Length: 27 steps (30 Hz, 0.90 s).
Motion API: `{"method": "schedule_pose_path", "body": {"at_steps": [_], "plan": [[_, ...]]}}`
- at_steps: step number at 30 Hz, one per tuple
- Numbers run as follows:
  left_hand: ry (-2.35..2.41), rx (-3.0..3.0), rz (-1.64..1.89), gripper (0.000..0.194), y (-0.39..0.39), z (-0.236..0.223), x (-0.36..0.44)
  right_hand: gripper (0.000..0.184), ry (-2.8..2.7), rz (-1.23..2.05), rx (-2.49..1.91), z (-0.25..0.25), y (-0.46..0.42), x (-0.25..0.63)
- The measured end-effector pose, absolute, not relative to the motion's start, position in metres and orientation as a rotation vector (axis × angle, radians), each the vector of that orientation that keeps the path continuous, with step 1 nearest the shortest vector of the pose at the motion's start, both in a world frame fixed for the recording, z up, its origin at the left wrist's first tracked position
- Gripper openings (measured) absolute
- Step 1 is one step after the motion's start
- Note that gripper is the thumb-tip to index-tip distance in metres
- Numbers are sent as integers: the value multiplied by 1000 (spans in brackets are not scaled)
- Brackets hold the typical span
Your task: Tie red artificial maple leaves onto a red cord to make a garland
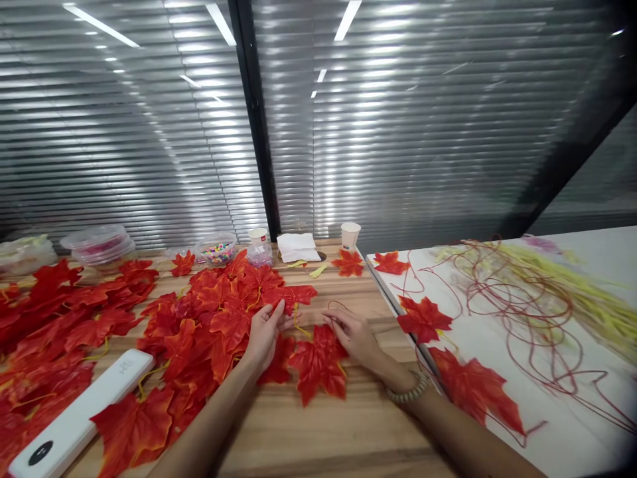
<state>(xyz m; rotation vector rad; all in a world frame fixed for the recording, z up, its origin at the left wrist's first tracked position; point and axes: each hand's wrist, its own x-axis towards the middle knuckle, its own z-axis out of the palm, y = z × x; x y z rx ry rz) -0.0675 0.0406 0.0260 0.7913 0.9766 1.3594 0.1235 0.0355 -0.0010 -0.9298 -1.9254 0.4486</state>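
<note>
My left hand (265, 335) is closed, thumb and fingers pinching a red artificial maple leaf (300, 293) with a yellow stem. My right hand (354, 337) is closed in a pinch on a thin red cord (338, 303), which loops up above the fingertips. Below and between the hands, another red maple leaf (318, 366) lies on the wooden table (308, 438). Its yellow stem points up toward the left hand. A beaded bracelet (409, 393) circles my right wrist. Close by on the left is a heap of red maple leaves (199, 332).
More leaves (94, 325) cover the far left, beside a white power bank (84, 415). Along the back stand a bowl of beads (217, 251), paper cups (350, 236) and white tissue (298, 247). Tangled red cord (517, 299) and yellow strands (582, 292) lie on the white table at right.
</note>
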Motion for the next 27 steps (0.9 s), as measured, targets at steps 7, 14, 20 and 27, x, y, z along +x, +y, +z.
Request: {"method": "schedule_pose_path", "body": {"at_steps": [7, 14, 20, 27], "plan": [[979, 951, 1321, 33, 35, 24, -61, 20, -1868, 516, -959, 10, 33, 125], [949, 1142, 1077, 42, 27, 26, -55, 28, -1811, 520, -1045, 10, 34, 124], [1074, 1296, 1076, 30, 24, 25, -52, 21, -1743, 548, -981, 10, 35, 123], [1126, 1404, 1051, 25, 25, 23, -49, 21, -1678, 584, -937, 12, 38, 125]]}}
